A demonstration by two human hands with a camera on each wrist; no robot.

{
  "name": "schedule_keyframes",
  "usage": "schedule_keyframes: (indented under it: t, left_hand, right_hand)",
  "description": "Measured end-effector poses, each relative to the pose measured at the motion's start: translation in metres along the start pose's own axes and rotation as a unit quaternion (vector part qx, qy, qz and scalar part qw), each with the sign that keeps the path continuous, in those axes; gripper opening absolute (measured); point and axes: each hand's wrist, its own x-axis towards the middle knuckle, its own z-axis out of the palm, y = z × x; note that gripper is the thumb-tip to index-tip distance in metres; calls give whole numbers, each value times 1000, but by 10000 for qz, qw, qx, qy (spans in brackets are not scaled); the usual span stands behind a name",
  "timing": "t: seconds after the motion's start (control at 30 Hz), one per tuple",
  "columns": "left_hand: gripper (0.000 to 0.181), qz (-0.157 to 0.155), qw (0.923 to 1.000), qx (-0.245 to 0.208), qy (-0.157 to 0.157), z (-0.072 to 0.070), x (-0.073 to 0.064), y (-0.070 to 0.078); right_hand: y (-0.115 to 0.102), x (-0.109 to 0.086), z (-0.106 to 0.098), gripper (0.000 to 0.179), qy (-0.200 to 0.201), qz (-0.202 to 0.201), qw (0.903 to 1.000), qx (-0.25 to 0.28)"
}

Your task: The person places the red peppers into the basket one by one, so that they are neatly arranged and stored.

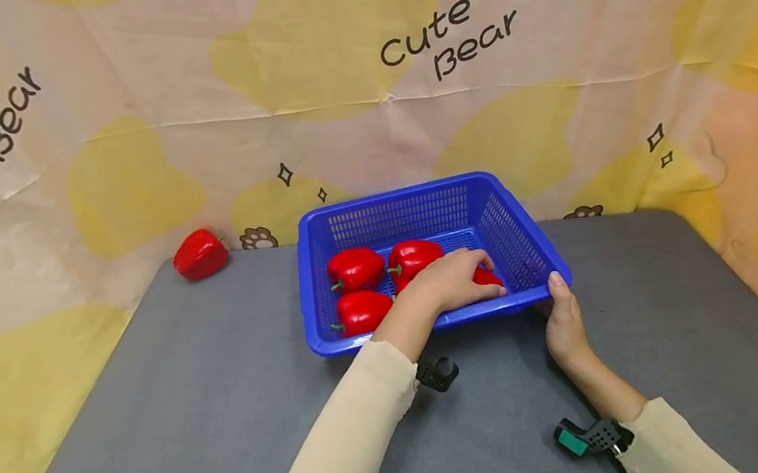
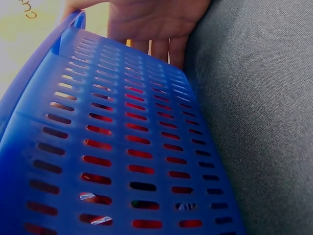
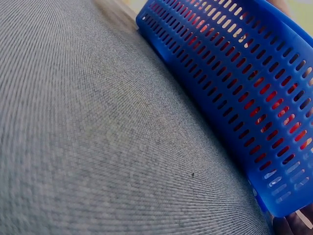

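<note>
A blue plastic basket with slotted walls holds several red bell peppers. My left hand reaches over the near rim into the basket, its thumb and fingers around a red bell pepper on the right side; the hand covers much of that pepper. At the near right corner my right hand grips the basket, thumb on the rim and the other fingers below it. In the left wrist view, the right hand shows against the end of the slotted wall.
One more red bell pepper lies outside the basket, at the back left corner of the grey table. Behind the table hangs a patterned cloth with lettering. Both wrists carry dark straps.
</note>
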Motion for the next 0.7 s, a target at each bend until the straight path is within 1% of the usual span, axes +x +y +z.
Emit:
schedule_keyframes:
  t: [0.17,0.33,0.53,0.7]
  left_hand:
    - [46,0,10000,-3,8,0,0,0]
    - [46,-33,10000,-35,-13,0,0,0]
    - [46,-17,10000,88,-14,0,-1,1]
    - [41,71,9999,104,26,-1,0,1]
  right_hand:
    - [0,0,1,69,66,46,10000,55]
    - [1,1,1,69,57,78,10000,-10]
    - [2,1,1,69,1,12,9999,103]
    - [2,2,1,69,8,-48,9998,212]
